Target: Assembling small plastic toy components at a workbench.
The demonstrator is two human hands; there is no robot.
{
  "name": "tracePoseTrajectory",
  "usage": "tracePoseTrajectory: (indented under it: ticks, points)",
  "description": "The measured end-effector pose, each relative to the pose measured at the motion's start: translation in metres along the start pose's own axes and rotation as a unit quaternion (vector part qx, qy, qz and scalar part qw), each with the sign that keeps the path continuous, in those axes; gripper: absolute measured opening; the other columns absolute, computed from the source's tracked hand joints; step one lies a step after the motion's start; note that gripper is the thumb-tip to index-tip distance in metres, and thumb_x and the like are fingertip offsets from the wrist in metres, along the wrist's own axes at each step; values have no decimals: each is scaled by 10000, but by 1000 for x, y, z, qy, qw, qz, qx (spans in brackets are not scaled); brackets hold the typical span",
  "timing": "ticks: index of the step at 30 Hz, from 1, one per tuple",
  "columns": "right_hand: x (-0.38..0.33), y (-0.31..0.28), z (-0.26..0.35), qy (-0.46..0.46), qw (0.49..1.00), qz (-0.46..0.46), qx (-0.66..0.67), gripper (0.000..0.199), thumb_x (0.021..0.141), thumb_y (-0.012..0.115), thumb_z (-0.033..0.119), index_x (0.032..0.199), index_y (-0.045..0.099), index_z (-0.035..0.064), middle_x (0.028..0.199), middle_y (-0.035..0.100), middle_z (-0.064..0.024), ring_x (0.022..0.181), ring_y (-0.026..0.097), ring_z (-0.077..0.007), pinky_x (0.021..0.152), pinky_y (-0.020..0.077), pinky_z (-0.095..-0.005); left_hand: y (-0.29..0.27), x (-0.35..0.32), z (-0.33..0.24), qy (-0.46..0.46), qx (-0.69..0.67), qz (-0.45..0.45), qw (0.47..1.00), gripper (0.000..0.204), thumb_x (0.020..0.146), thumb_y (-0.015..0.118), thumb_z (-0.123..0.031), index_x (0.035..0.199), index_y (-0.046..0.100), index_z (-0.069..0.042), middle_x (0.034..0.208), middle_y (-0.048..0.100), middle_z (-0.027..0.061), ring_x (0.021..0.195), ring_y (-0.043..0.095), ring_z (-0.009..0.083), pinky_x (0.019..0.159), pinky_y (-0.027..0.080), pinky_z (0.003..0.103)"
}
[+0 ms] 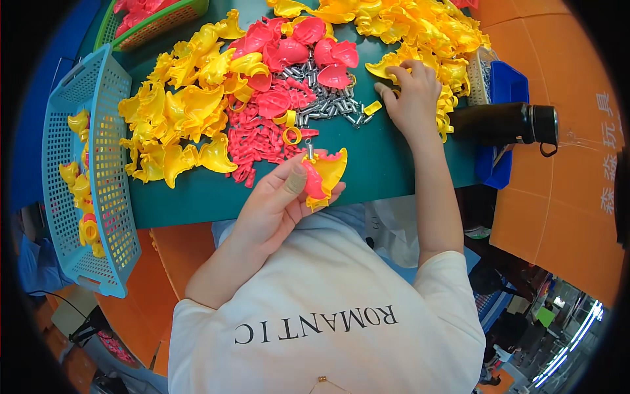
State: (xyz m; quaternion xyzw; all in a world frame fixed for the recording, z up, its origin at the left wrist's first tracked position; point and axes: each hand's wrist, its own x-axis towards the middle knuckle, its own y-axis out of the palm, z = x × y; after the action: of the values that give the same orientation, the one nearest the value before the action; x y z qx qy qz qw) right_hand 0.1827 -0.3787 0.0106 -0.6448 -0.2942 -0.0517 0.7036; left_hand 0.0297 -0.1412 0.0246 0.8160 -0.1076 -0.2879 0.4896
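My left hand (279, 200), its thumb wrapped in a tan strip, is closed around a curved yellow plastic shell half (336, 169). A pink plastic piece (315, 180) sits inside that shell, and a small silver spring-like part (310, 150) sticks up from its top. My right hand (415, 95) reaches to the edge of the right-hand heap of yellow shells (436, 29). Its fingers are spread, with the fingertips at a yellow shell (382, 67); whether they touch it I cannot tell. Near both hands lie silver metal parts (335, 100) and small pink pieces (256, 141).
Another yellow shell heap (180, 115) and pink shells (289, 49) cover the green table (190, 209). At the left stands a blue basket (115, 164) holding yellow-and-pink assembled pieces; a green basket (108, 29) is behind. A black bottle (492, 123) lies across a blue bin (508, 82) at the right.
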Motion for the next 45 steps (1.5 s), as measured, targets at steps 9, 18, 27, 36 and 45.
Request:
tracePoseTrajectory:
  ticks: [9,18,27,36,45]
  points:
    - [-22,-66,23,328,711,74,617,126,847,659,90,930,627,1,938,660,-83,841,638,-156,732,511,-289,-17,-11,-1,7,7,-11,1000,459,976,495,-305,1311,434,3,1254,558,155,1106,595,286,962,489,401]
    - [-105,-71,40,254,849,146,439,110,811,665,26,734,616,-36,810,559,-46,663,472,-86,572,377,-223,-11,-3,1,-8,2,31,999,462,950,556,-225,1325,429,15,1265,551,160,1121,588,287,964,489,400]
    - [-93,-81,19,-38,870,335,359,768,541,734,-11,1280,546,81,1354,518,-99,1291,420,-315,1046,373,-406,-16,-9,-3,-8,-6,48,999,454,955,546,-187,1336,419,23,1271,547,165,1132,583,285,960,494,401]
    - [-82,-79,49,49,686,93,720,782,529,833,-37,1246,527,-96,1262,534,-281,1225,490,-387,1026,393,-471,0,-18,-4,45,55,9,997,466,941,580,-210,1320,448,25,1233,584,123,1101,598,197,920,506,351]
    - [-77,-75,82,11,669,37,742,768,560,850,54,1246,535,-86,1226,571,-268,1212,497,-430,1020,384,-515,13,-26,-5,91,84,-21,992,469,897,653,-172,1299,484,-1,1174,616,110,1062,614,179,876,523,327]
